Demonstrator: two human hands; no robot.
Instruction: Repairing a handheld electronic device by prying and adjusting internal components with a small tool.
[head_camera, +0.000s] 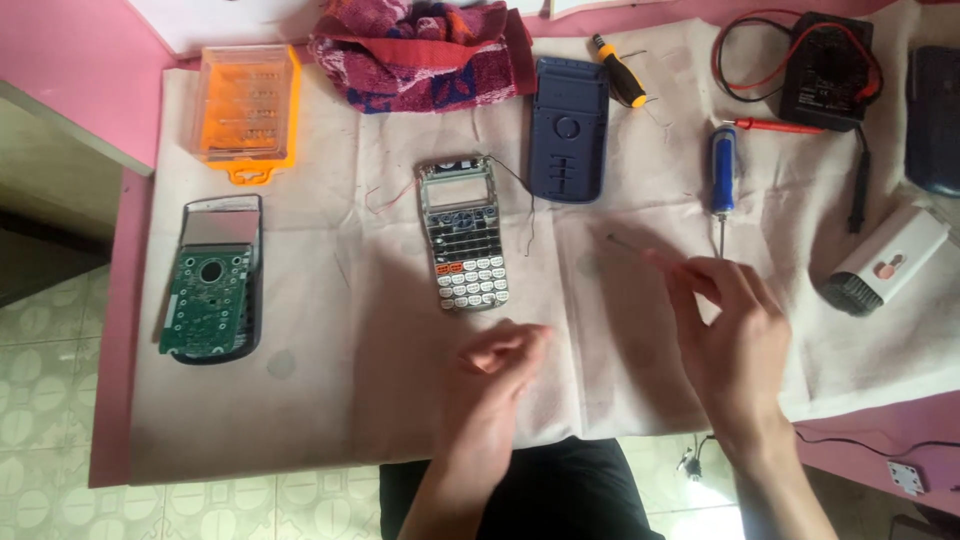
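The right hand (735, 340) pinched a thin rod (630, 247) between its fingertips, right of the opened calculator (462, 232) on the white cloth (330, 330). The left hand (497, 375) hovered near, loosely curled, holding nothing.

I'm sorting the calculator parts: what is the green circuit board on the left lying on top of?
The green circuit board lies in a dark plastic calculator shell, whose rim shows around it, on the white cloth. The shell's inside beneath the board is covered.
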